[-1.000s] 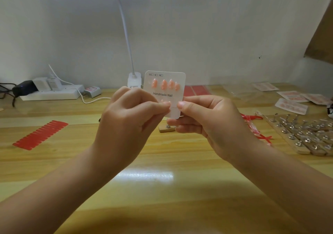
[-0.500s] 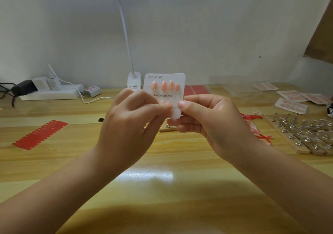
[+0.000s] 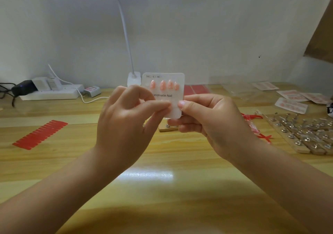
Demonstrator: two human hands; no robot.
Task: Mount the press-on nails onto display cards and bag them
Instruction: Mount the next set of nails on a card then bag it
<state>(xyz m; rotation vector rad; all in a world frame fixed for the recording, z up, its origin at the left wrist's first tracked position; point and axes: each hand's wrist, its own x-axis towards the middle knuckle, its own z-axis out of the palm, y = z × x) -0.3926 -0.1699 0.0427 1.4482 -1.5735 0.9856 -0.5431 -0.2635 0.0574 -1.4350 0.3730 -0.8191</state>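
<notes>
Both hands hold a white display card [image 3: 177,91] upright above the middle of the desk [image 3: 90,161], its printed face toward the camera. The right hand [image 3: 212,125] has a grasping grip on the card's lower right edge: the thumb presses the front of the card and the curled fingers sit behind it. The left hand [image 3: 124,125] pinches thumb against forefinger at the card's lower middle, just left of the right thumb; whether a nail sits between those fingertips cannot be seen. Above both grips, four peach press-on nails [image 3: 164,85] sit in a row across the card's upper half, over the words "Handmade Nail". Below the card, a small wooden block [image 3: 166,129] with metal pegs rests on the desk, partly hidden by the hands. A strip of red stickers [image 3: 40,134] lies toward the desk's left edge. Wooden holders with metal pegs [image 3: 306,136] lie at the right edge, with bagged nail cards [image 3: 292,105] behind them near the far right corner. A white power strip [image 3: 50,94] sits along the far edge at left, and a lamp base [image 3: 134,79] just left of the card's top.
</notes>
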